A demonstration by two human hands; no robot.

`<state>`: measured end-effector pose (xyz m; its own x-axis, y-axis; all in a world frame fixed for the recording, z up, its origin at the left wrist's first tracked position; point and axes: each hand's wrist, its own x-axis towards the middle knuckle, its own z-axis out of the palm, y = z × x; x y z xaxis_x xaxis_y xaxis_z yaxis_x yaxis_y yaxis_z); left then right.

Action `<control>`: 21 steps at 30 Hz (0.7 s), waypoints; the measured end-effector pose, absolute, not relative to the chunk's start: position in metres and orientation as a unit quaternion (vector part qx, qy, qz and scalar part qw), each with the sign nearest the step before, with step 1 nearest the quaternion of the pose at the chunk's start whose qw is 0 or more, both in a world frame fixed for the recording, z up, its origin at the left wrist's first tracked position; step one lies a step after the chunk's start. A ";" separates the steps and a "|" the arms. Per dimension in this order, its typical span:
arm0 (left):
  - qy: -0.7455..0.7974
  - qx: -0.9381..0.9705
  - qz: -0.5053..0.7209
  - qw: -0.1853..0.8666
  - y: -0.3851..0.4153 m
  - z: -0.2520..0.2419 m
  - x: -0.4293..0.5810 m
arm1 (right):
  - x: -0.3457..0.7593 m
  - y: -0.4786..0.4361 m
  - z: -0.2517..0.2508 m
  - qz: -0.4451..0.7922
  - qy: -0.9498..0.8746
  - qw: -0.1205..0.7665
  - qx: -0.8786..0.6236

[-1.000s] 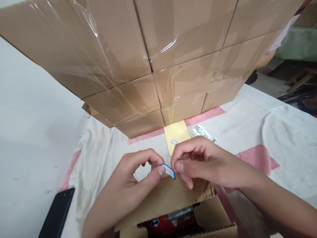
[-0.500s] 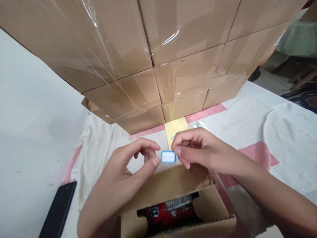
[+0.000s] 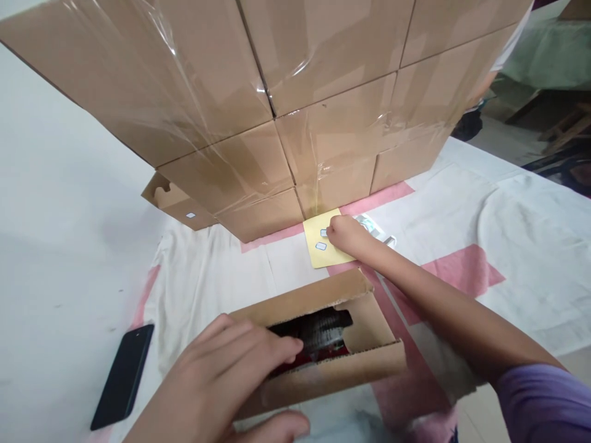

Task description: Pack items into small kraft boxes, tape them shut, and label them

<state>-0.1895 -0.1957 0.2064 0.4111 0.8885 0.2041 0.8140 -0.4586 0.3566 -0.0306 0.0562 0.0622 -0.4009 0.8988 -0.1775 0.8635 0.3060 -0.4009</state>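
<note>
My left hand [image 3: 231, 363] lies over the left part of an open cardboard box [image 3: 385, 363]. Its fingers reach across the opening and its thumb is on the near side, with the near wall between them. Inside the box is a dark and red item [image 3: 323, 335] under clear wrapping, partly covered by my fingers. Further off, my right hand [image 3: 346, 235] is closed, fingertips curled down at a yellow sheet [image 3: 330, 258]. One small blue-edged white label [image 3: 324, 233] meets its fingers; a second label [image 3: 321, 246] lies just below. What the fingertips pinch is hidden.
Taped cardboard boxes [image 3: 332, 135] are stacked tall behind the sheet. Left of the stack stands a small open box [image 3: 180, 206] bearing a white label. A black phone [image 3: 124, 375] lies at the left. Silvery packaging [image 3: 369, 226] sits beside my right hand on the white-and-pink cloth [image 3: 272, 271].
The label between my hands is no longer seen there. My right hand has moved forward onto the yellow sheet, while my left hand has come down onto the box. The view has shifted slightly.
</note>
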 end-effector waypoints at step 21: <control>0.624 0.726 0.274 0.095 -0.195 0.176 -0.167 | 0.028 -0.018 0.184 0.403 -0.898 0.058 -0.165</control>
<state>-0.1669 -0.1949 0.1764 0.0719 0.9577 0.2787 0.8536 -0.2036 0.4795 0.0277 -0.0177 0.1841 -0.9391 0.3424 -0.0283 0.2489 0.6211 -0.7431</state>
